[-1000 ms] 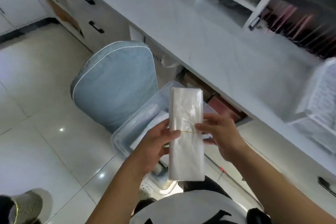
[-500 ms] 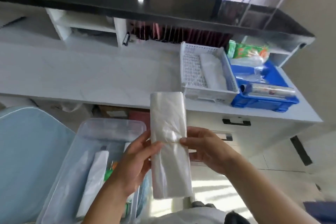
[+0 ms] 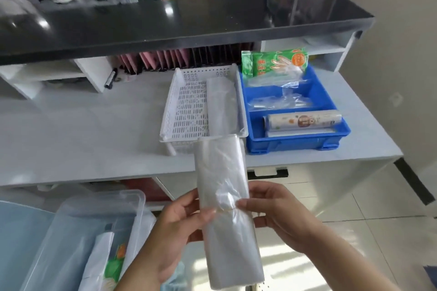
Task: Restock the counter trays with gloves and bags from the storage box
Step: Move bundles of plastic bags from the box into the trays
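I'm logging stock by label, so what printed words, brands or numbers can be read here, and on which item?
Nothing reads clearly enough to quote.
Green glove packet: print and an orange round badge, too blurred to read.
Roll in the blue tray: round logos and print, too small to read.
Green-printed packet in the storage box: print unreadable.
Held bag bundle: no print visible.

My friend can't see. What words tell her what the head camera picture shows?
Two hands, left hand and right hand, hold a banded bundle of clear bags upright before a counter. Behind sit a white tray and a blue tray.
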